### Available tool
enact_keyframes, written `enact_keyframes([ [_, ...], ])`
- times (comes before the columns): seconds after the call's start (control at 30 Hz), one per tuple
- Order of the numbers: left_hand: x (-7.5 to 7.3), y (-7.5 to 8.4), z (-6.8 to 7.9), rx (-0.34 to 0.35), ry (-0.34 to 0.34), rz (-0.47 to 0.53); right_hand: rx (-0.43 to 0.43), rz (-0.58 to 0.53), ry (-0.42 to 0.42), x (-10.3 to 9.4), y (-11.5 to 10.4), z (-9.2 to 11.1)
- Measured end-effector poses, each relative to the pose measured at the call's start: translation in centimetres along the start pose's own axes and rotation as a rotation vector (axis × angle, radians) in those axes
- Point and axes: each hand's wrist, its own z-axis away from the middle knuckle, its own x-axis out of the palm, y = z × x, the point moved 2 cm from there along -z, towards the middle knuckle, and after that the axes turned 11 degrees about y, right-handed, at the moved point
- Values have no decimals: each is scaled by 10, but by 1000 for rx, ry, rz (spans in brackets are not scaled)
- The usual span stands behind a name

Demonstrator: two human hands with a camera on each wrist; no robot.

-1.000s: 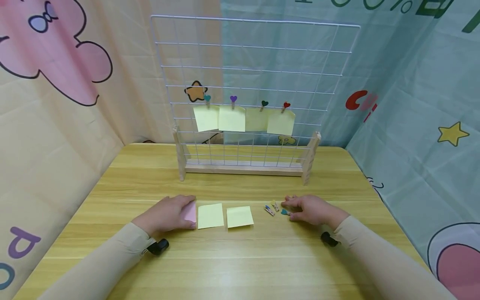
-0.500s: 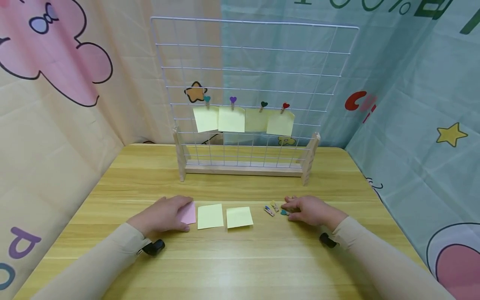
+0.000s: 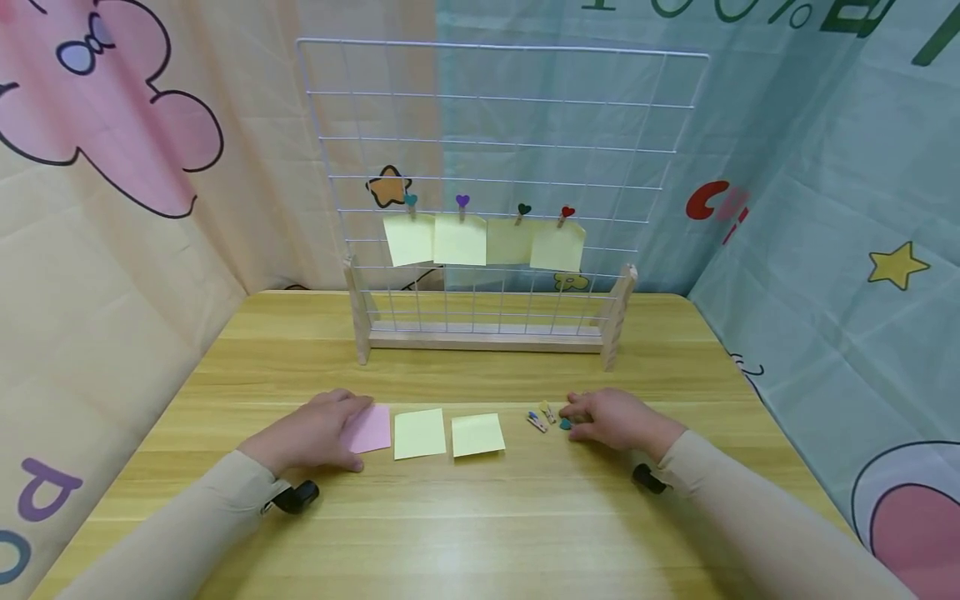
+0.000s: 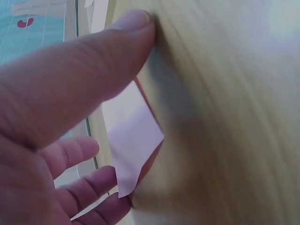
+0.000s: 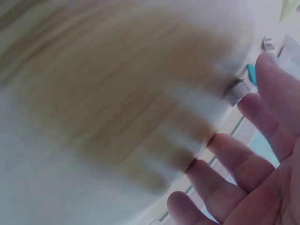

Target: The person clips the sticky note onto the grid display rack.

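Observation:
My left hand (image 3: 311,433) lies at the left edge of a pink sticky note (image 3: 371,428), its fingers spread. In the left wrist view the thumb is off the note (image 4: 131,133) and fingertips are by its edge. Two pale yellow sticky notes (image 3: 419,433) (image 3: 477,434) lie to its right. My right hand (image 3: 617,418) rests on the table beside a small clothespin with a teal heart (image 3: 566,424). Its thumb and index finger stand around the clip (image 5: 240,90), loosely bent. A blue-topped clothespin (image 3: 537,422) and a yellow-topped one (image 3: 547,412) lie just left of it.
A white wire grid (image 3: 498,143) stands upright in a wooden base (image 3: 486,341) at the back of the table (image 3: 450,533). Several yellow notes (image 3: 460,241) hang on it from heart clothespins (image 3: 462,202). Printed curtains (image 3: 810,275) enclose the table.
My left hand has slid left, uncovering more of the pink note, which lies flat in its row. The right hand has barely moved beside the teal clothespin. The head view has shifted slightly.

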Motion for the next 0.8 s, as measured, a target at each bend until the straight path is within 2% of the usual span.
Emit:
enact_keyframes([
  [0.27,-2,-3,-1,-38,-4,24,-61,63,66,-1,-7,-4],
  [0.43,-1,-5,-2,-55,-4,39,-40,64,88,-1,-11,-5],
  [0.67,0,-6,-5,-60,1,51,35,40,63,3,-10,-8],
  [0.8,-2,-5,-6,-56,23,46,29,39,77,4,-10,-9],
])
